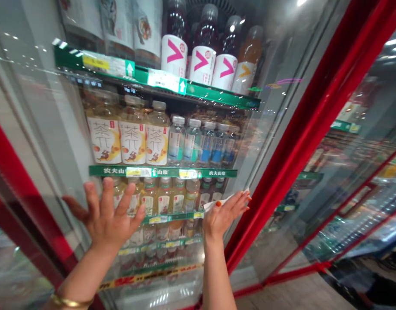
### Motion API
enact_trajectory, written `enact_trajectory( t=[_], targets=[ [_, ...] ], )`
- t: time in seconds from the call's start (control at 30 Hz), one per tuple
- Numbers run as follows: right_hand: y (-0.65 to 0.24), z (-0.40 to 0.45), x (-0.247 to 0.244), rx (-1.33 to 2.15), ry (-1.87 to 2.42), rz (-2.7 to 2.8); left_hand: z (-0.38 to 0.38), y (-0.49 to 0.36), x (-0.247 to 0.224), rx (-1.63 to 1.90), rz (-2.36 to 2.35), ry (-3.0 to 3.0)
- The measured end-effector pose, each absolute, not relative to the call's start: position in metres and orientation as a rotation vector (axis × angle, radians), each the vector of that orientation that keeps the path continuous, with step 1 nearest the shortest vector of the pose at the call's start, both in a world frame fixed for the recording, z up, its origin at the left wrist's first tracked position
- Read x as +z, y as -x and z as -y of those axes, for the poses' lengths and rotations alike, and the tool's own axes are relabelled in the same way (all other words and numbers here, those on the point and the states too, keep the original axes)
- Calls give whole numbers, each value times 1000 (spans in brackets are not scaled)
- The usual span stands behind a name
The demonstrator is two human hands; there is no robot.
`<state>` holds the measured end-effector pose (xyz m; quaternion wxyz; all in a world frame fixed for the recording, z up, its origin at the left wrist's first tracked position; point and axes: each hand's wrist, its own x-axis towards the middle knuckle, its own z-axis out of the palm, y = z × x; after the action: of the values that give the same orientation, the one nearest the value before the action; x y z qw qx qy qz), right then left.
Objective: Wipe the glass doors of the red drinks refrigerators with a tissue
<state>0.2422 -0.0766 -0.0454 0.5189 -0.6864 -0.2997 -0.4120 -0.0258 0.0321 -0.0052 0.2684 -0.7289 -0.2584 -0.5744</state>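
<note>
My left hand (105, 215), a gold bangle (71, 302) on its wrist, is spread open at the glass door (62, 163) of a drinks cooler. Nothing is in its fingers. Farther right, near the red door frame (282, 163), my right hand (222, 215) is tilted with its fingers together over a thin white cloth or tissue (210, 206). Part of that white sheet sticks out beside the thumb; the rest is hidden under the hand. Orange polish shows on the nails. Whether the left palm touches the glass I cannot tell.
Behind the glass, green-edged shelves (223, 173) carry several tea bottles (132, 142), small water bottles (193, 144) and dark drinks with white labels (202, 64). Another red-framed cooler (353, 206) stands at the right. A dark object (378, 286) lies low at the right edge.
</note>
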Motion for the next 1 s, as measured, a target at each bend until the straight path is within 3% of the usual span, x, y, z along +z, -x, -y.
enact_trajectory(
  t=[0.23, 0.43, 0.6, 0.8, 0.9, 1.0],
  targets=[
    [-199, 58, -50, -958, 1606, 715, -30, 26, -1, -1513, 723, 1923],
    [-123, 37, -62, -1249, 1521, 1252, -29, 26, -1, -1548, 695, 1966],
    [-172, 71, -94, -1248, 1536, 1215, -28, 24, 1, -1516, 699, 1910],
    [-236, 78, -39, -950, 1593, 663, -27, 22, 0, -1536, 702, 1871],
    [-191, 57, -22, -1053, 1573, 883, -27, 23, 0, -1521, 704, 1886],
    [-149, 48, -48, -1218, 1504, 1218, -27, 25, 1, -1524, 709, 1886]
  ],
)
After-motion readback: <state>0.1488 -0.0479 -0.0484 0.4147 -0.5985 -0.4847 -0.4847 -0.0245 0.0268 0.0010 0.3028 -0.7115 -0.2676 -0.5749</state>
